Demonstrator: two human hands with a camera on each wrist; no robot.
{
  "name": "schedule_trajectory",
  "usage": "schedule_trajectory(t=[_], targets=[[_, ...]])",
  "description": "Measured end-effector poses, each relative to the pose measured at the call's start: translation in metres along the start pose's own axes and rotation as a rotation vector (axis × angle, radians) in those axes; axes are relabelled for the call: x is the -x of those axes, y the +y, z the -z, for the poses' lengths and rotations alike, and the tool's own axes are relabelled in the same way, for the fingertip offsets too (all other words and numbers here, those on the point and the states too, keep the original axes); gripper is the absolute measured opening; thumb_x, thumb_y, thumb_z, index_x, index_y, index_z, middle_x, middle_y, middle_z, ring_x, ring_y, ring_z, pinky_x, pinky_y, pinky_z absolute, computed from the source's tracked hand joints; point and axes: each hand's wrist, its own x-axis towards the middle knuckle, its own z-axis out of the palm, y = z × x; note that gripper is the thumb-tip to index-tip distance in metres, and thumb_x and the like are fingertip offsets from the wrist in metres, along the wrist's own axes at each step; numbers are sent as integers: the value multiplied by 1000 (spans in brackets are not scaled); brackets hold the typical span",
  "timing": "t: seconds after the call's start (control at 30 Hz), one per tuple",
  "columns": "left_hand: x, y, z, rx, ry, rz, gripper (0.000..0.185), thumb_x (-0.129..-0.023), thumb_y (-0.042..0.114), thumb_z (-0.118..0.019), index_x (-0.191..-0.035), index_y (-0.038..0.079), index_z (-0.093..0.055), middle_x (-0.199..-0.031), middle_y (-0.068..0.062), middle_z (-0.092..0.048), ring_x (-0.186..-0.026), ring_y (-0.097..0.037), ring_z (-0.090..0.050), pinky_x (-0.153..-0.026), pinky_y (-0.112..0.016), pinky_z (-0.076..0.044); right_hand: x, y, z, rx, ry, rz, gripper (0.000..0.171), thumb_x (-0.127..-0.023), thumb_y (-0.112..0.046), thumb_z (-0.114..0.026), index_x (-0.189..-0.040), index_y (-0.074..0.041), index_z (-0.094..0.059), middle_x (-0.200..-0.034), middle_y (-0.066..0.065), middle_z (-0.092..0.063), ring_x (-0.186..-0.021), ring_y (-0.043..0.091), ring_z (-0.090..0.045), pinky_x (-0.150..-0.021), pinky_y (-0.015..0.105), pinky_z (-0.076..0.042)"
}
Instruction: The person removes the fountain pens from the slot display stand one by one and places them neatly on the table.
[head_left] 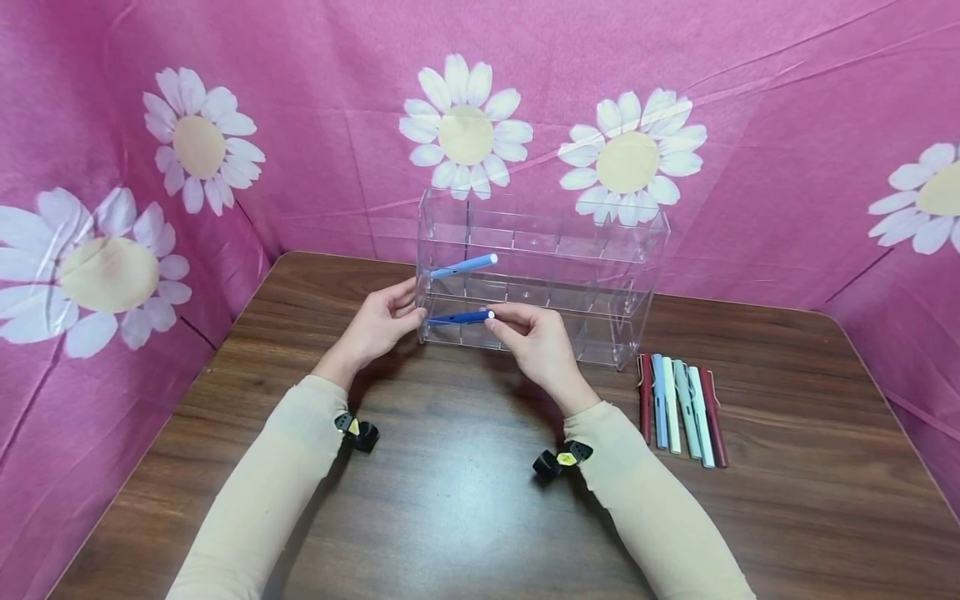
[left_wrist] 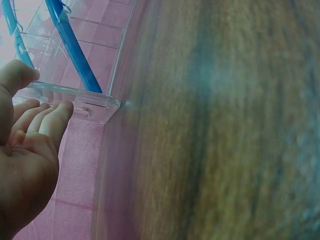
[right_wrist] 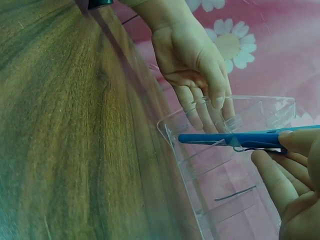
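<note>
Two hands work at the front of a clear plastic rack (head_left: pixel 615 275) that stands on a wooden table (head_left: pixel 465 500). The right hand (head_left: pixel 536 342) pinches the white-tipped end of a dark blue pen (head_left: pixel 461 317) between thumb and fingertips; the pen lies level in the rack's lower left compartment, its far end pointing away from that hand toward the rack's left wall. The left hand (head_left: pixel 378 321) holds the rack's left front corner, thumb on the edge and fingers curled around the side wall. One tier above the dark blue pen, a light blue pen (head_left: pixel 465 266) rests in the rack, slightly tilted. The rack's other compartments show no pens. To the right of the rack, six pens (head_left: pixel 681 408) lie side by side on the table, close together.
</note>
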Motion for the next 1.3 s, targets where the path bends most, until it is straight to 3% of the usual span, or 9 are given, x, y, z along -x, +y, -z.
schedule_trajectory(t=[0.47,0.53,0.77,0.97,1.13,1.3], targets=[[7,23,-5,2,-11,17,59,-90,-8,-52,-144,-8,-29,-142,-33,-37,-129,-42,-41,-99,-20,-45,2,-5,5,-43,38,9,26,-87,-22,-71,-108,-8,-72,-100,8,-73,-88,11,-70,-74,22,-60],[7,22,-5,2,-11,19,59,-90,-8,-52,-144,-8,-29,-142,-32,-37,-129,-41,-42,-99,-20,-45,2,-6,5,-47,41,8,25,-87,-21,-71,-108,-7,-72,-100,9,-73,-87,13,-71,-74,22,-60],[1,5,0,14,-7,12,60,-90,-7,-54,-146,-3,-30,-142,-30,-38,-129,-38,-43,-98,-19,-45,7,-28,9,-105,48,15,23,-87,-7,-68,-108,3,-69,-98,18,-72,-89,39,-69,-74,22,-60],[-1,-2,0,7,5,5,60,-91,-4,-56,-146,0,-32,-142,-29,-40,-128,-34,-46,-98,-18,-46,11,-42,14,-93,59,44,23,-88,-4,-67,-108,7,-68,-99,21,-71,-87,33,-70,-74,22,-60],[-2,-3,0,2,5,-6,59,-90,-4,-56,-145,-1,-33,-141,-30,-40,-127,-36,-47,-98,-19,-46,7,-27,17,-133,84,67,23,-87,-10,-69,-106,2,-70,-97,17,-72,-82,23,-72,-73,24,-61],[-2,-3,0,13,4,-7,59,-90,-5,-55,-145,-2,-33,-141,-30,-41,-127,-40,-45,-97,-19,-47,10,-39,22,-155,98,62,22,-87,-6,-68,-106,5,-69,-98,21,-71,-86,35,-70,-76,27,-61]])
